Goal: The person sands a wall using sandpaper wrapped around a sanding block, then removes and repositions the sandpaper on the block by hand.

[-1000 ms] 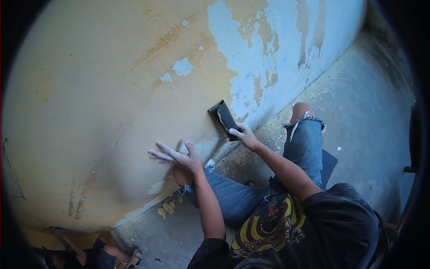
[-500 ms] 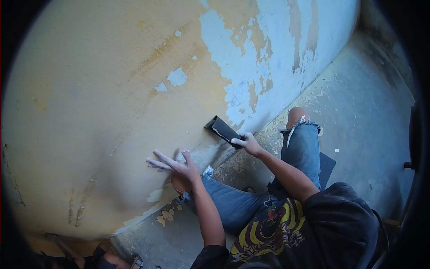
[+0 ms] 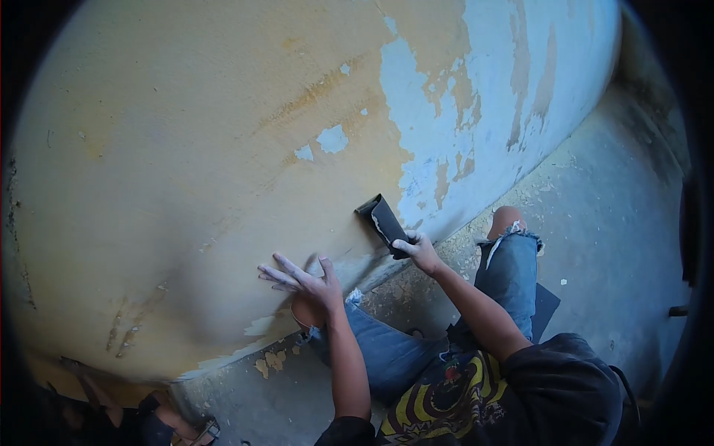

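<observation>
My right hand (image 3: 422,253) is closed around a folded sheet of black sandpaper (image 3: 383,225), thumb on top. The sandpaper lies against the low part of a wall-like, peeling surface (image 3: 186,134), near the border between tan paint and a pale blue bare area (image 3: 424,175). My left hand (image 3: 309,282) has its fingers spread and dusted white. It rests on or just above the tan surface, left of the sandpaper; contact is not plain.
Paint flakes (image 3: 270,363) lie on the grey floor (image 3: 595,223) along the surface's foot. A dark flat sheet (image 3: 546,308) is on the floor beside my right leg (image 3: 509,275). Another person's arm (image 3: 104,398) shows at the lower left.
The camera view has shifted, so the surface appears farther right. Against the paint patches, the sandpaper in my right hand has moved slightly left. My left hand keeps its spread pose.
</observation>
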`<act>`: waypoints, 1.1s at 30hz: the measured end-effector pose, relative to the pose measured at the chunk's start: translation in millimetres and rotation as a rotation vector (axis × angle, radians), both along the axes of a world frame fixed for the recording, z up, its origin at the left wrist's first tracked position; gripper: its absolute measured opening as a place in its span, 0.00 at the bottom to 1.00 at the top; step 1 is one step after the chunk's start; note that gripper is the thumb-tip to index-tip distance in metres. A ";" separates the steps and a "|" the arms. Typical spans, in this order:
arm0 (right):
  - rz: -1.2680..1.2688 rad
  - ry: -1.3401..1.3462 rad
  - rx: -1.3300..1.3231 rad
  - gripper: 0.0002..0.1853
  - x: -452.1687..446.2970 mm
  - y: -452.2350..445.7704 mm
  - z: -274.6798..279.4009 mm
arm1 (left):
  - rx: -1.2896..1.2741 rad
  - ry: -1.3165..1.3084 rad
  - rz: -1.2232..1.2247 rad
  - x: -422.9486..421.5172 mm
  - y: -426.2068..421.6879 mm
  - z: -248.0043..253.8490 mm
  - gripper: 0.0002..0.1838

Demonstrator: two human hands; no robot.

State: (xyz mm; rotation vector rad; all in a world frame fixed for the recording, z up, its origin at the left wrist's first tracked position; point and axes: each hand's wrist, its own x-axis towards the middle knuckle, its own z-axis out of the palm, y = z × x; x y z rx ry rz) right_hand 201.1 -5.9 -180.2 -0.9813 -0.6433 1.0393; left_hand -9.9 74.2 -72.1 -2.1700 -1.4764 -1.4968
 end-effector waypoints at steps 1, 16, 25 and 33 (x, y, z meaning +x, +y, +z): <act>-0.007 -0.005 0.015 0.14 -0.6 -6.0 -24.3 | -0.025 0.018 0.031 0.0 1.7 -2.3 0.50; 0.085 -0.172 -0.146 0.14 0.5 -9.3 -46.2 | -0.037 0.012 0.032 7.2 -2.9 1.0 0.49; 0.055 -0.139 -0.191 0.13 -10.7 -15.1 -64.0 | -0.040 0.027 0.046 7.1 3.1 0.1 0.51; -0.008 0.106 -0.114 0.15 -9.3 -11.7 -73.0 | 0.007 -0.014 0.030 3.2 4.5 -3.4 0.50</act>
